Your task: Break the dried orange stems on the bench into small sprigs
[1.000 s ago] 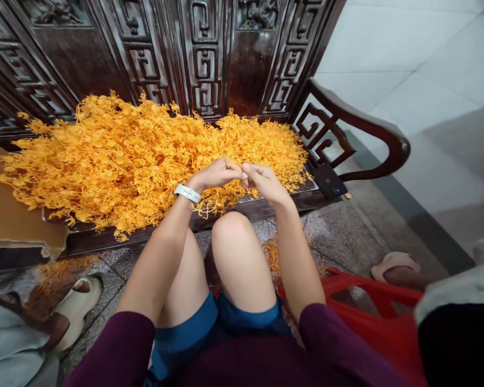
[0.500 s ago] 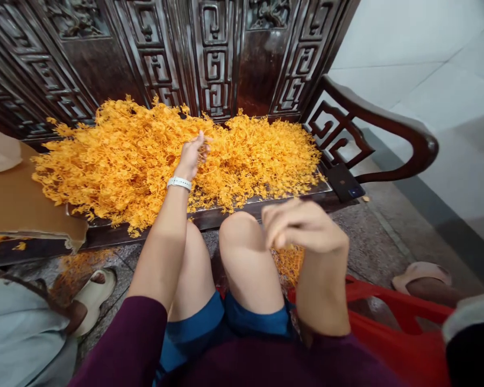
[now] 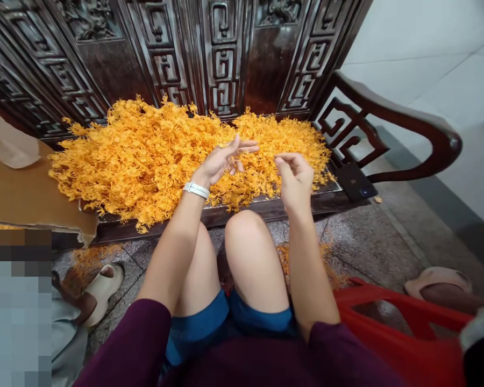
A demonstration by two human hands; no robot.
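A wide heap of bright orange, flower-like sprigs (image 3: 145, 156) lies along the dark wooden bench seat. My left hand (image 3: 221, 161), with a white wristband, is over the front middle of the heap. Its index finger points right, the thumb is raised and the lower fingers are loosely bent; I see nothing held in it. To its right, apart from it, my right hand (image 3: 297, 180) is closed, thumb and index finger pinched together above the heap's front edge. Whatever lies in that pinch is too small to make out.
The carved bench (image 3: 119, 70) has a curved armrest (image 3: 423, 126) at right, with a dark phone (image 3: 355, 181) beside it. A cardboard box (image 3: 44, 193) stands at left. A red plastic stool (image 3: 391, 317) is at lower right. People's feet in sandals (image 3: 105, 293) show on both sides.
My right hand has moved from above my right knee forward to the heap, and its fingers now pinch. My left hand has shifted right, its index finger stretched out. The view has shifted slightly.
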